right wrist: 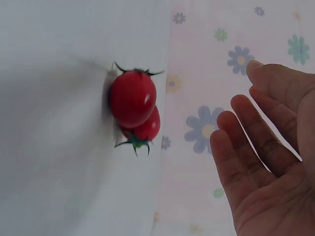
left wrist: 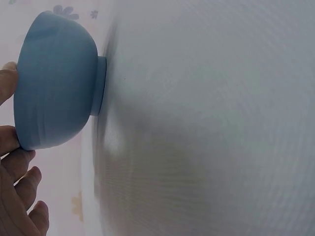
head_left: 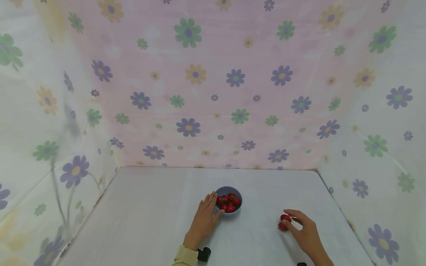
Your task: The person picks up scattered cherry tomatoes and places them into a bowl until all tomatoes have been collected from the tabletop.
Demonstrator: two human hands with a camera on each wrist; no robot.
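Note:
My left hand rests against the left side of a blue bowl, thumb at the near rim and fairly straight fingers along the far left rim. Small red tomatoes with green stems fill the bowl. In the left wrist view, the bowl stands on its foot, with the thumb and fingertips at its rim. Two more tomatoes lie together on the table at the right. My right hand is around them in the head view; in the right wrist view its relaxed fingers stand apart from them.
The white table meets a pink flowered cloth backdrop at the back. Flowered cloth walls stand along both sides. A black wrist device sits by the left sleeve.

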